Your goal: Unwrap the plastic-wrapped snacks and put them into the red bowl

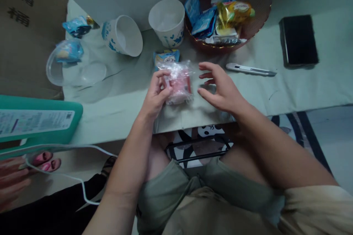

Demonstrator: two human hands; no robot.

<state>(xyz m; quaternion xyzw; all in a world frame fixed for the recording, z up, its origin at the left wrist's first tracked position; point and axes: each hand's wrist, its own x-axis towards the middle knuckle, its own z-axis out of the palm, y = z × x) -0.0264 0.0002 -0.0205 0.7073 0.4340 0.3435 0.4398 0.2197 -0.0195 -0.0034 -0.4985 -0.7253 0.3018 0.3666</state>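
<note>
A small pink item in clear crinkled plastic wrap (178,84) lies on the cloth-covered table in front of me. My left hand (157,93) has its thumb and fingers closed on the left side of this wrapped package. My right hand (219,87) is held just to the right of it, fingers apart and curved, with nothing in them. Behind the package, partly covered by it, is a blue and yellow snack packet (167,56). A white utility knife (250,69) rests to the right, beyond my right hand.
Two paper tubs, one tilted (125,35) and one upright (168,16), stand at the back beside a bowl (259,24) of packets. A black box (299,40) sits at right. Clear plastic containers (52,68) and a green jug (60,132) are left. Another person's hand (13,180) shows lower left.
</note>
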